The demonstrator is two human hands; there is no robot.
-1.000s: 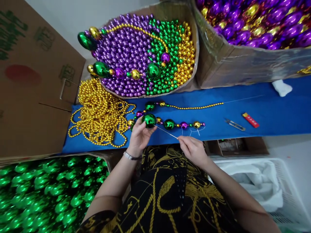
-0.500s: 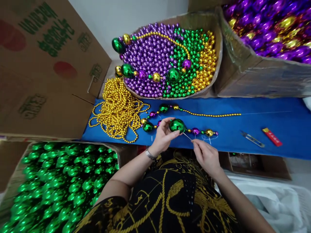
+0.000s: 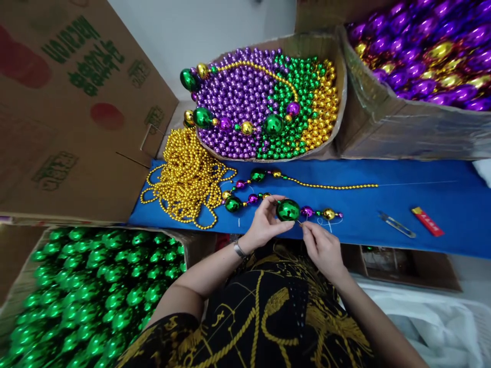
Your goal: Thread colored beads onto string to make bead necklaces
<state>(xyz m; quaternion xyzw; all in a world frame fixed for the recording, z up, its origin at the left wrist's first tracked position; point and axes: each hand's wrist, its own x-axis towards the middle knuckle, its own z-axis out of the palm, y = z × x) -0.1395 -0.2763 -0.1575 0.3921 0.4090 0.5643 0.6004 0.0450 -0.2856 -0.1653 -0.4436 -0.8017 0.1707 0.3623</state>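
Observation:
My left hand (image 3: 263, 225) is closed around a large shiny green bead (image 3: 287, 210), thumb below and fingers behind it. Just right of the bead, my right hand (image 3: 324, 250) pinches a thin, pale strand (image 3: 300, 223); whether it is thread or a stiff needle I cannot make out. Only a short bit shows between fingertips and bead. Behind my hands lies a strung row of green, purple and gold beads (image 3: 233, 203), partly hidden by my left hand. Its other stretch ends in a small gold bead chain (image 3: 333, 186) with white thread (image 3: 418, 182) running right.
A heap of gold bead chains (image 3: 187, 179) lies left on the blue cloth (image 3: 464, 204). A cutter knife (image 3: 397, 225) and a red packet (image 3: 427, 221) lie right. Boxes of small beads (image 3: 238, 97), purple and gold beads (image 3: 425, 56) and green beads (image 3: 95, 286) surround the table.
My left hand has brought the green bead slightly right and toward me. My right hand is closer to the bead, and less of the pale strand shows between them.

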